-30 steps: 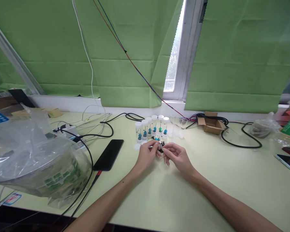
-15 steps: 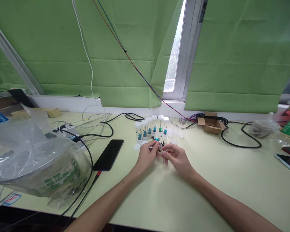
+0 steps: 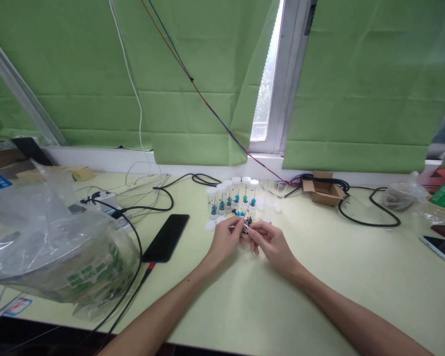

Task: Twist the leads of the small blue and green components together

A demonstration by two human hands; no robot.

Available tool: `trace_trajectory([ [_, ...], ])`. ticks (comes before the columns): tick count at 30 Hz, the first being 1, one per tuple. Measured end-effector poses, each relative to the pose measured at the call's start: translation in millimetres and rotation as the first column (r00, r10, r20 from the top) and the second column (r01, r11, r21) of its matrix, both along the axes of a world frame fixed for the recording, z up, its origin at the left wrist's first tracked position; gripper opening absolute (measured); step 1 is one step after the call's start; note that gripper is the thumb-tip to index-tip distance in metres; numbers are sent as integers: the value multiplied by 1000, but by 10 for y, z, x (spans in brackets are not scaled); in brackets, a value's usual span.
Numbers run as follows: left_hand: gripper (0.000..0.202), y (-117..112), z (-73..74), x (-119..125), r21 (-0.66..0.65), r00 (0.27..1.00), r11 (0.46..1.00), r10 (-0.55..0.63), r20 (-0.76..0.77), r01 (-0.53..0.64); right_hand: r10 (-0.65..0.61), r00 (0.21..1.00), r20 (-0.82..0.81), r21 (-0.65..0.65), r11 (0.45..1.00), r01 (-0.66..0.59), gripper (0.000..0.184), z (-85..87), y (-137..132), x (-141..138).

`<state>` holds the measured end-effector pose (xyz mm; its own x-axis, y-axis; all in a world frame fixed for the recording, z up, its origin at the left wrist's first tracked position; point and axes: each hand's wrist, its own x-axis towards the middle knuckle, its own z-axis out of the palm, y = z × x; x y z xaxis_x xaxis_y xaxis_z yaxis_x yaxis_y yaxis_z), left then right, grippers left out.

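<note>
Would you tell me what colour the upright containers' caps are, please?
The caps are white, clearest in the head view.

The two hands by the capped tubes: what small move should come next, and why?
Perhaps the right hand should gently nudge the small piece while the left hand steadies it. Both hands' fingertips are close together about that piece, whose details are too small to make out. A slight motion seems wisest, since the capped tubes stand just beyond the fingers.
</note>
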<state>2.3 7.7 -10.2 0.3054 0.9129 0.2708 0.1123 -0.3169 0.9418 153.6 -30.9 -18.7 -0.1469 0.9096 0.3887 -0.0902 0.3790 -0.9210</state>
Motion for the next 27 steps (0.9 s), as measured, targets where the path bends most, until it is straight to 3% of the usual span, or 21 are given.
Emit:
trace_trajectory([
  [17, 30, 21, -29, 3, -20, 1000, 1000, 21, 6, -21, -4, 1000, 5, 28, 1000, 4, 26, -1, 8, 9],
  [27, 31, 43, -8, -6, -141, 993, 988, -44, 108, 59, -15, 1000, 1, 35, 999, 15, 19, 8, 2, 6],
])
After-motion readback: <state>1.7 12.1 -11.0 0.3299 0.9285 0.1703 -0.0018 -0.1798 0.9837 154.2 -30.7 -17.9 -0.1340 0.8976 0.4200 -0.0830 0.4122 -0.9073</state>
